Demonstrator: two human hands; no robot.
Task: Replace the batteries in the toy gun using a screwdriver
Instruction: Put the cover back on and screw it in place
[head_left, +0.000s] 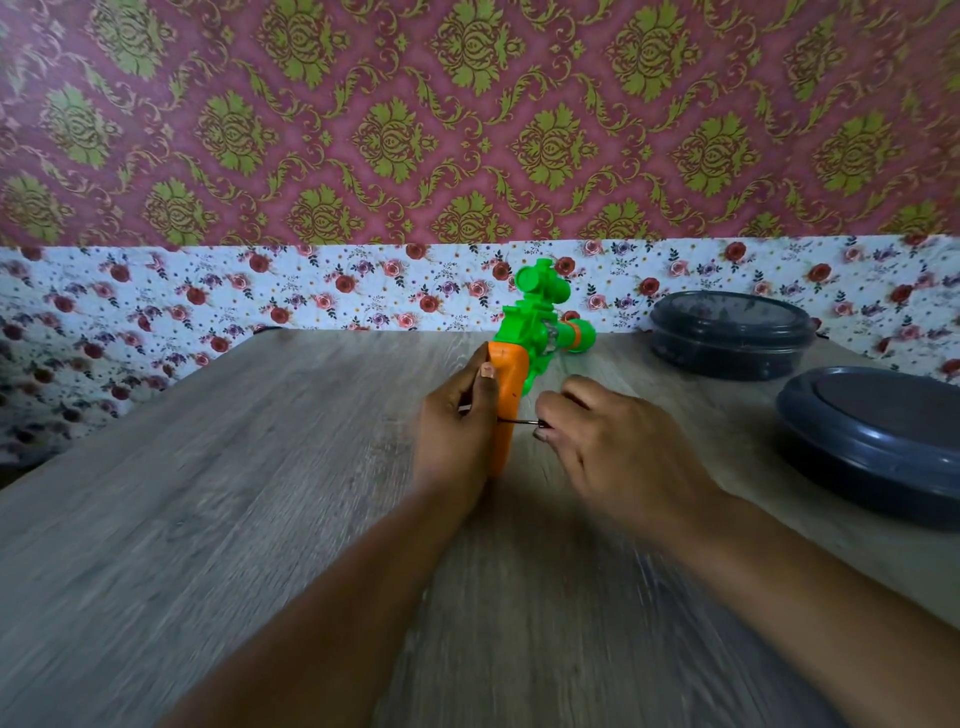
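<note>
A toy gun (535, 332) with a green body, a green scope on top and an orange grip stands on its side near the middle of the wooden table (208, 493). My left hand (457, 426) is wrapped around the orange grip, thumb on its upper edge. My right hand (618, 441) pinches a thin screwdriver (521, 422), whose metal shaft runs level to the left and meets the side of the grip. The screwdriver's handle is hidden inside my fingers.
Two dark grey round lidded containers sit on the table's right side, one at the back (730, 332) and one nearer (878, 441). A flower-patterned wall rises just behind the table's far edge.
</note>
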